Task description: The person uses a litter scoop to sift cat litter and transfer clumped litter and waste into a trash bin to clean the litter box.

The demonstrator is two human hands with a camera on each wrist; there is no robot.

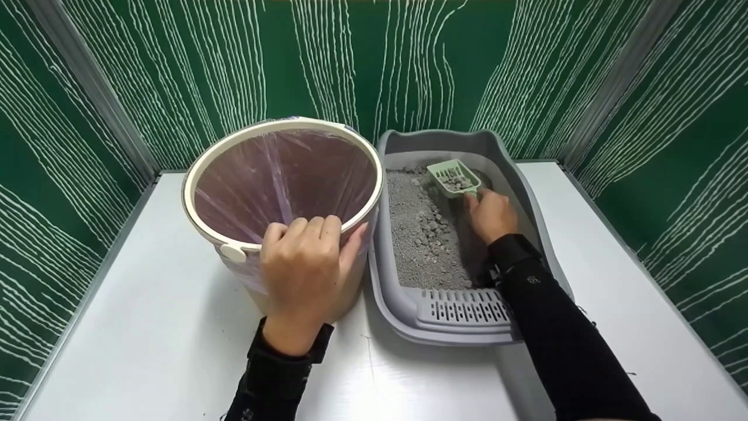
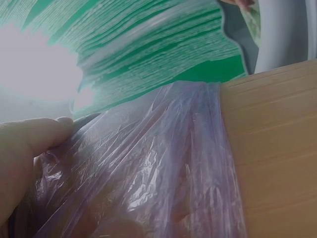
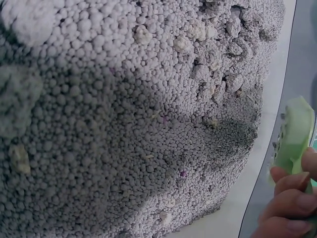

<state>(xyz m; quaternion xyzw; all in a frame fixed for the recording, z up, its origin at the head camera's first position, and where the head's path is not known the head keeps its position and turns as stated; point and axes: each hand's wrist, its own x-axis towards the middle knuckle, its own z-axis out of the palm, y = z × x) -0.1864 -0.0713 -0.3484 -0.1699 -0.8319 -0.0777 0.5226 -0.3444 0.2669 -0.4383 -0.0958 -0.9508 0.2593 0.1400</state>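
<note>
My left hand grips the near rim of a round trash bin, fingers over the edge. A thin purple plastic bag lines the bin and folds over its outside; the left wrist view shows the bag creased beside my thumb. My right hand holds a light green slotted litter scoop by its handle, over the far part of a grey litter box. Several grey clumps lie in the scoop. In the right wrist view, fingers curl round the scoop.
Grey granular litter fills the box, with a band of clumps along its middle. A slotted step forms the box's near end. Bin and box stand side by side on a white table, before green streaked walls.
</note>
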